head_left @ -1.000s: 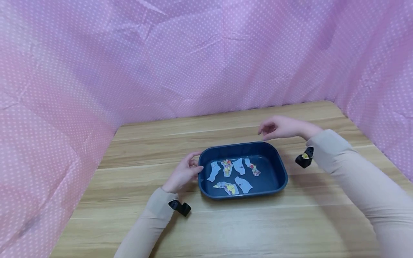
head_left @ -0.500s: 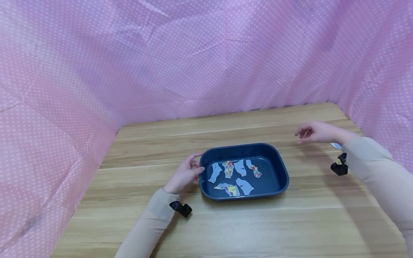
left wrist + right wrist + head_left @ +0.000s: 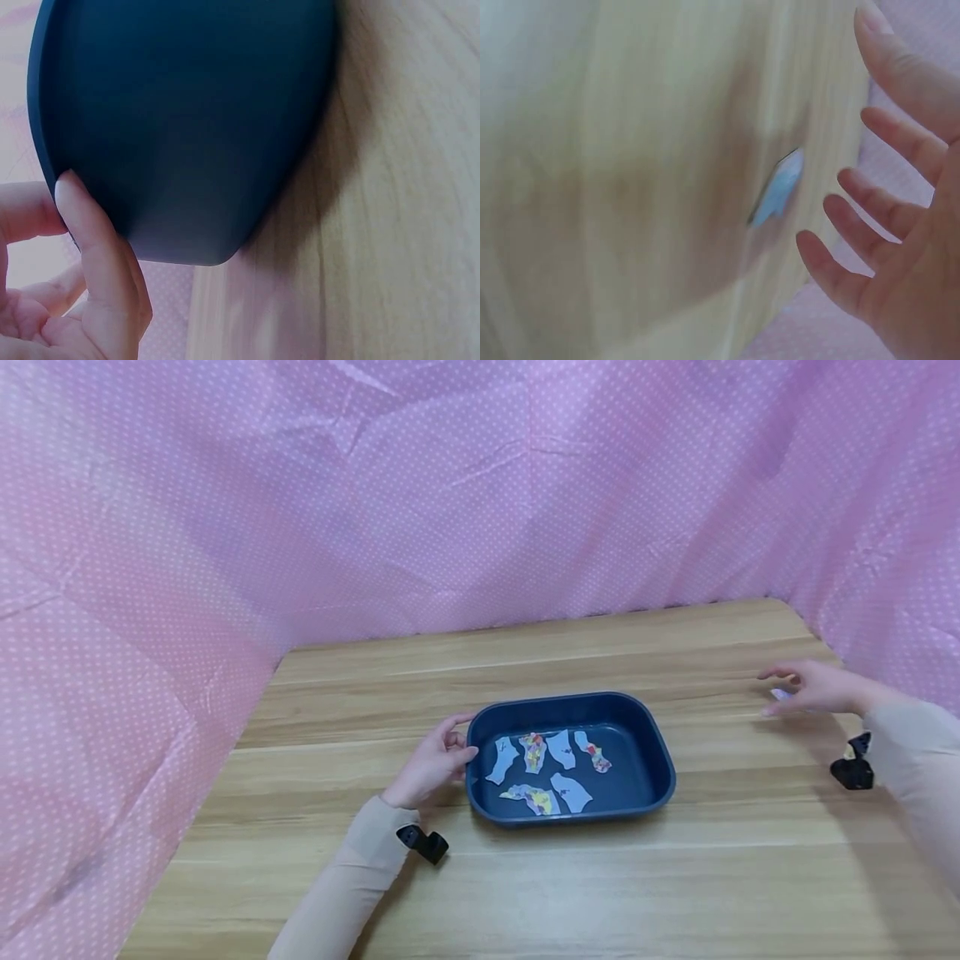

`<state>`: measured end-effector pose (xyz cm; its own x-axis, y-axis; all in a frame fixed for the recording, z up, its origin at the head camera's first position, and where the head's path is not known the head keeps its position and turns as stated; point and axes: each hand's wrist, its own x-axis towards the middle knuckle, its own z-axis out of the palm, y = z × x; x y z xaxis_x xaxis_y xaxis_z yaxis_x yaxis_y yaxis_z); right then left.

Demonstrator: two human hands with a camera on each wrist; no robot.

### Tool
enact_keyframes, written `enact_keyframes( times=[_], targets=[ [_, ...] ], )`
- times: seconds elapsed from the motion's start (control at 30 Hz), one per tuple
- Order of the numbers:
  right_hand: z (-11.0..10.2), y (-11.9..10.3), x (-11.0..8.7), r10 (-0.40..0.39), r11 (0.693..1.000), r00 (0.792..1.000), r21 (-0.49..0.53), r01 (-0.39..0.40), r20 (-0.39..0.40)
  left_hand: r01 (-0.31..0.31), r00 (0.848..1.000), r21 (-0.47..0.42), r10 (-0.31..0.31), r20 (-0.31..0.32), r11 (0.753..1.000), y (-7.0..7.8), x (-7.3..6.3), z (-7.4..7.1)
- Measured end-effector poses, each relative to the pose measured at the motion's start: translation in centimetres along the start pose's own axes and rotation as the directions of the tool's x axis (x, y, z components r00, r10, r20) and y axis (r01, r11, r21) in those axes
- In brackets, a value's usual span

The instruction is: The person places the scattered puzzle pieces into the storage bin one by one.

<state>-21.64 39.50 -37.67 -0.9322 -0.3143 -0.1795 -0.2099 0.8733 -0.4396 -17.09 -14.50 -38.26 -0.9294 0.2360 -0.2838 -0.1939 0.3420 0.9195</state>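
A dark blue rectangular tray (image 3: 637,777) lies on the wooden table, with several irregular flat pieces inside, some plain pale grey-blue like this piece (image 3: 572,792), others printed in colours like this one (image 3: 533,752). My left hand (image 3: 435,764) pinches the tray's left rim between thumb and fingers; the left wrist view shows the fingers at the rim of the tray (image 3: 187,135). Far to the right, my right hand (image 3: 817,687) hovers over the table with its fingers spread and holds nothing. Below it lies a small pale blue flat piece (image 3: 780,187), partly hidden by the hand in the head view.
Pink polka-dot cloth (image 3: 480,502) hangs behind the table and along both sides. The wooden table top (image 3: 562,885) extends around the tray. A black wrist camera mount (image 3: 852,768) sits below the right wrist, and another mount (image 3: 423,843) on the left wrist.
My right hand has moved from behind the tray's right end out to the far right, over the small piece there, its fingers opening. The left hand stays on the tray rim.
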Motion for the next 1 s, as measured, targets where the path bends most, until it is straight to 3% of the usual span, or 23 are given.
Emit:
enact_keyframes(
  times=[0.5,1.0],
  targets=[
    [1.9,2.8,-1.0,-0.046,0.985,0.994,-0.170,0.029,-0.098,-0.010,1.000,0.007,0.010,-0.001,1.000,-0.1,-0.2,0.3],
    [2.1,2.5,-0.8,-0.026,0.988,0.996,-0.153,0.012,-0.087,0.004,1.000,0.006,-0.004,-0.007,1.000,-0.5,-0.2,0.4]
  ],
)
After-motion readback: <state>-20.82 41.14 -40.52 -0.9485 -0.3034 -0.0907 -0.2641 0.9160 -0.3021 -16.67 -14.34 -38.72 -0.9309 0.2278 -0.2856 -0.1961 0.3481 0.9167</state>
